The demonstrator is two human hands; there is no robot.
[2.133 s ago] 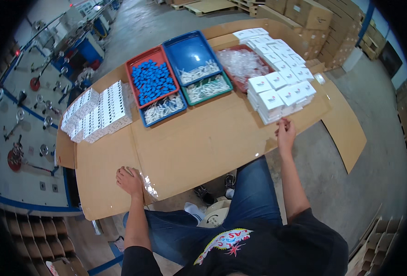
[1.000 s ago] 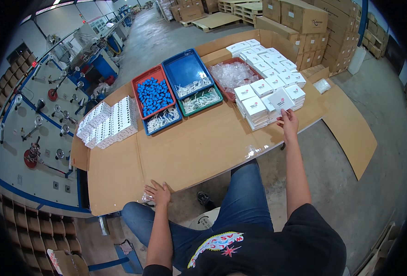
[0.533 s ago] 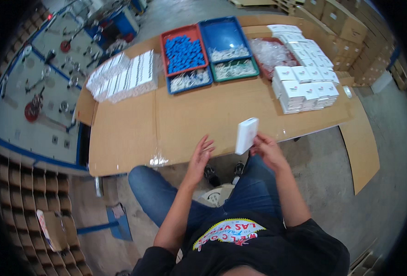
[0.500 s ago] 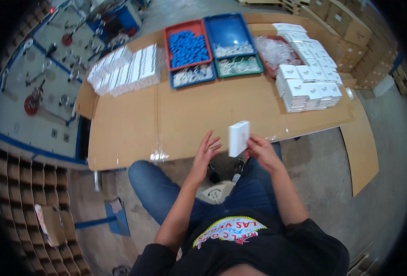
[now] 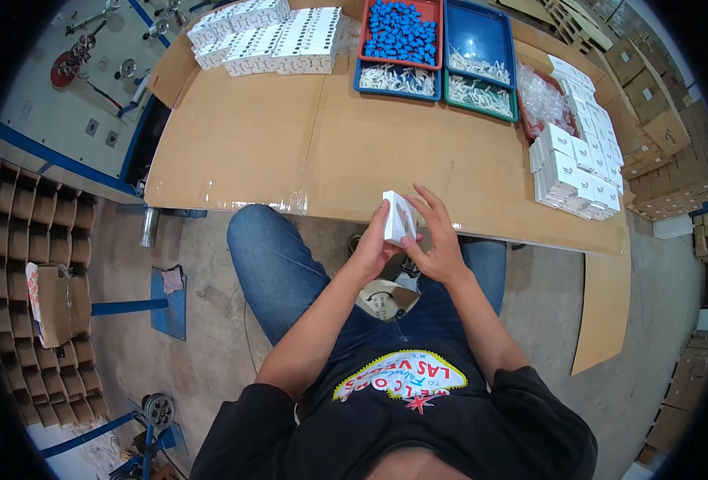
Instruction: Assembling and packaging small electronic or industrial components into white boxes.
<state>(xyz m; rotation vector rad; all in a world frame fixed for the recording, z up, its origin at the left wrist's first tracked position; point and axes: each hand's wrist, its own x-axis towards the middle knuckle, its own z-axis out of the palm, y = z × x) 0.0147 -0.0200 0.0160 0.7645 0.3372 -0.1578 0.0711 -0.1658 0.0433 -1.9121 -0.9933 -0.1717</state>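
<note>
A small white box (image 5: 395,216) is held tilted just off the table's near edge, above my lap. My left hand (image 5: 376,252) grips it from the left and below, with the thumb along its side. At the box's right side is my right hand (image 5: 438,244), its thumb at the box's lower edge and its fingers stretched up and apart. The box's far side is hidden.
A cardboard-covered table (image 5: 234,152) spans ahead. White boxes stand in rows (image 5: 306,44) at far left and in stacks (image 5: 574,180) at right. Trays hold blue pieces (image 5: 402,30) and small white parts (image 5: 398,78). Clear plastic bags (image 5: 542,100) fill a red tray.
The white box has passed from my right hand into my left. My right hand's fingers have spread beside it. The view has shifted, so the table sits higher in the picture.
</note>
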